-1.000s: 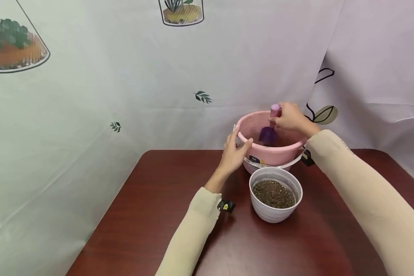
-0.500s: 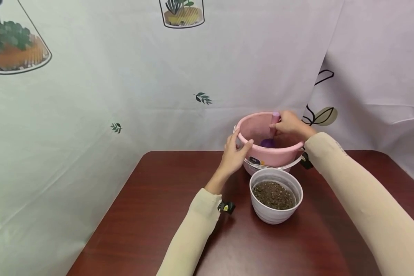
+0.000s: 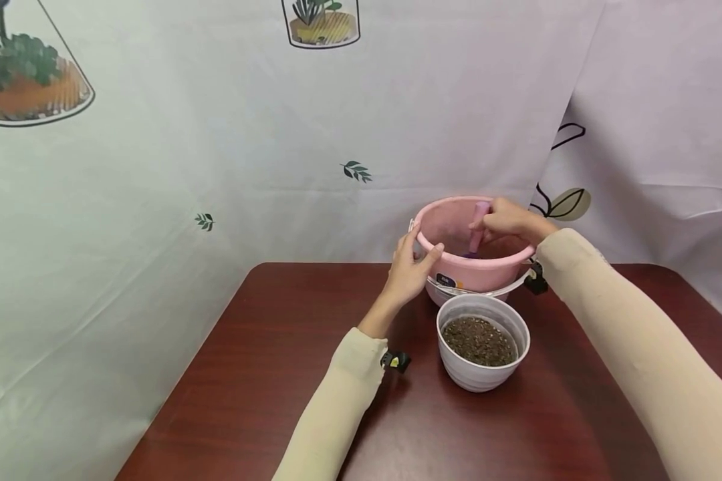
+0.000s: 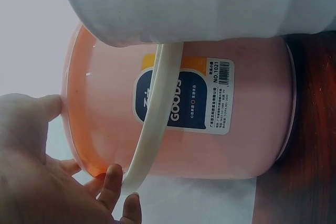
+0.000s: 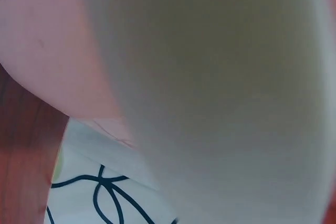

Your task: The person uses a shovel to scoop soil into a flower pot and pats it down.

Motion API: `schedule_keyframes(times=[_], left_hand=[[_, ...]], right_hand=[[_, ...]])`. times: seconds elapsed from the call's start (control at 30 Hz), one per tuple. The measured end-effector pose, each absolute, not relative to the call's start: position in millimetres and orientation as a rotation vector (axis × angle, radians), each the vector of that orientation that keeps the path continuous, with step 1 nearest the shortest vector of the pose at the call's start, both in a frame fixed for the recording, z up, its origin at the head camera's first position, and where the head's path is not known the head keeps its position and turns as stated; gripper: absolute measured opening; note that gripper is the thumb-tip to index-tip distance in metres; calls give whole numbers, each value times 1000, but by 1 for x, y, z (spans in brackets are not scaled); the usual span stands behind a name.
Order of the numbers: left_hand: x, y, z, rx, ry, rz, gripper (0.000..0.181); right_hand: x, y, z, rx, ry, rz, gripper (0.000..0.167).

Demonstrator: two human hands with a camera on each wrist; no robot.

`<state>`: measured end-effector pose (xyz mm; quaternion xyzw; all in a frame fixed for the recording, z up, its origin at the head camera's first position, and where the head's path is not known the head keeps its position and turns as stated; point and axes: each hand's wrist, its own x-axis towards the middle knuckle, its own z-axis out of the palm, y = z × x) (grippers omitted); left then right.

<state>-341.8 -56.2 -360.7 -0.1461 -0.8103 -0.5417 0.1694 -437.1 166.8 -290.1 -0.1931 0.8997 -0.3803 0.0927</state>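
In the head view a pink bucket (image 3: pixel 481 270) stands at the back of the table. My left hand (image 3: pixel 406 270) holds its left rim, thumb and fingers spread along the edge. The left wrist view shows the same hand (image 4: pixel 50 166) with its fingers beside the white bucket handle (image 4: pixel 152 124). Inside the bucket my right hand (image 3: pixel 505 219) grips a trowel by its pinkish-purple handle (image 3: pixel 478 224). The trowel's purple blade is almost wholly hidden, low in the bucket. Directly in front stands a white pot (image 3: pixel 481 374) with dark soil (image 3: pixel 479 341) in it.
The dark red-brown table (image 3: pixel 289 347) reaches left and toward me. A pale printed cloth (image 3: pixel 265 133) hangs behind it. The pot stands close against the bucket's front. A blurred pale band (image 5: pixel 220 98) covers most of the right wrist view.
My right hand has lowered the trowel deeper into the bucket, so its purple blade has nearly gone out of sight. My left hand stays on the rim. The pot stands still.
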Motion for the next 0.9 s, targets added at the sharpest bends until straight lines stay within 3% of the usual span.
schedule_keyframes(times=[0.5, 0.73, 0.9], left_hand=[[-343, -56, -364, -419, -2308, -1528, 67], [-341, -57, -363, -414, -2324, -1533, 68], [-342, -57, -361, -433, -2306, -1558, 68]], right_hand=[[-440, 170, -288, -630, 2480, -1079, 23], [-431, 166, -290, -623, 2666, -941, 25], [-426, 163, -290, -553, 2566, -1105, 26]])
